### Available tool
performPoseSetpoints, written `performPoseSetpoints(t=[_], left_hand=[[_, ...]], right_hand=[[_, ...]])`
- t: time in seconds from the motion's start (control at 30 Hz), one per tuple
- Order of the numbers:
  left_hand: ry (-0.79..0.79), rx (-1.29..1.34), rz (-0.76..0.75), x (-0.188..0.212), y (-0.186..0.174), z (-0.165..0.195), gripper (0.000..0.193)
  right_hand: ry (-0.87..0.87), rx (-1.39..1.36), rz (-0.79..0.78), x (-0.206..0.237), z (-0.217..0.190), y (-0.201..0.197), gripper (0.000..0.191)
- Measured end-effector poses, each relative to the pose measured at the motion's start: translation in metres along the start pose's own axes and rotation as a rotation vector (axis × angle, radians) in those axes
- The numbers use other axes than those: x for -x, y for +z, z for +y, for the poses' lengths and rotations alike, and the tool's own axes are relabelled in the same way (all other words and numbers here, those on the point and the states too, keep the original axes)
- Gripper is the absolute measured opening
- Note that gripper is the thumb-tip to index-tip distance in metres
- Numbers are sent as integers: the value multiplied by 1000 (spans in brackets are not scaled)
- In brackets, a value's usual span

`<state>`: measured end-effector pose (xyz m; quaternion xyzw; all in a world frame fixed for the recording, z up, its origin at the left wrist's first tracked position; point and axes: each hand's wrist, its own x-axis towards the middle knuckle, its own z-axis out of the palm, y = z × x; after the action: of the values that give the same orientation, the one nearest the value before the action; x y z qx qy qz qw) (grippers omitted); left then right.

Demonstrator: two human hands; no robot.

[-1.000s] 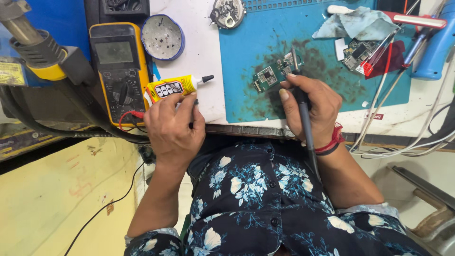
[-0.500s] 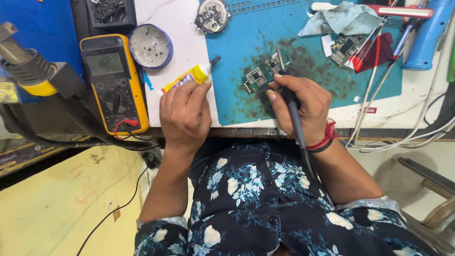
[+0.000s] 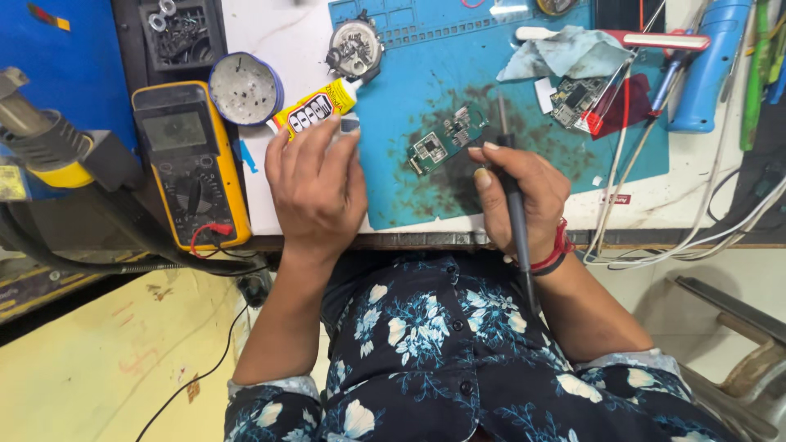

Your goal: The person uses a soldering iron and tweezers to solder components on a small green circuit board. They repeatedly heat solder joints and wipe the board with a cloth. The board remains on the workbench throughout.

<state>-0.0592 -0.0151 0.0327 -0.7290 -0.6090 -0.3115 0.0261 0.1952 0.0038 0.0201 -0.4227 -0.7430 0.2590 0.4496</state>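
Observation:
My left hand point(image 3: 315, 188) rests flat on the white bench top with its fingers spread. Its fingertips reach the rear end of a yellow glue tube point(image 3: 315, 110), which lies on the bench with its white nozzle pointing up and right. A small dark cap point(image 3: 350, 124) sits by my middle fingers. My right hand point(image 3: 524, 192) grips a black pen-shaped soldering tool point(image 3: 514, 205); its tip points up beside a small green circuit board point(image 3: 446, 141) on the stained blue work mat point(image 3: 458, 57). The tool's cord runs back over my wrist.
A yellow multimeter point(image 3: 192, 164) lies left of my left hand, with a round blue tin point(image 3: 246, 88) above it. A hot-air handle point(image 3: 41, 139) sits at far left. A round metal part point(image 3: 356, 45), cloth point(image 3: 565, 53), second board point(image 3: 577, 94), blue tool point(image 3: 708, 74) and cables point(image 3: 655, 237) crowd the right.
My left hand carried the glue tube away from the bench's front edge towards the blue tin and has spread its fingers behind it. My right hand keeps the tool by the green board.

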Motion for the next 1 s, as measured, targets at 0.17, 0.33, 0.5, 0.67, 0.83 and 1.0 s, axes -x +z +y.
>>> performPoseSetpoints(t=[0.17, 0.33, 0.5, 0.67, 0.83, 1.0], left_hand=[[-20, 173, 43, 27, -7, 7, 23], [-18, 308, 110, 41, 0, 12, 24], [71, 408, 107, 38, 6, 26, 25], [180, 528, 100, 32, 9, 43, 28], [216, 603, 59, 33, 11, 47, 29], [153, 611, 60, 35, 5, 48, 28]], right_hand=[[2, 288, 166, -5, 19, -25, 23], [73, 663, 181, -22, 51, -72, 37], [144, 722, 111, -30, 66, -83, 36], [144, 804, 129, -28, 88, -84, 30], [125, 644, 249, -14, 122, -108, 25], [416, 211, 418, -26, 122, -120, 32]])
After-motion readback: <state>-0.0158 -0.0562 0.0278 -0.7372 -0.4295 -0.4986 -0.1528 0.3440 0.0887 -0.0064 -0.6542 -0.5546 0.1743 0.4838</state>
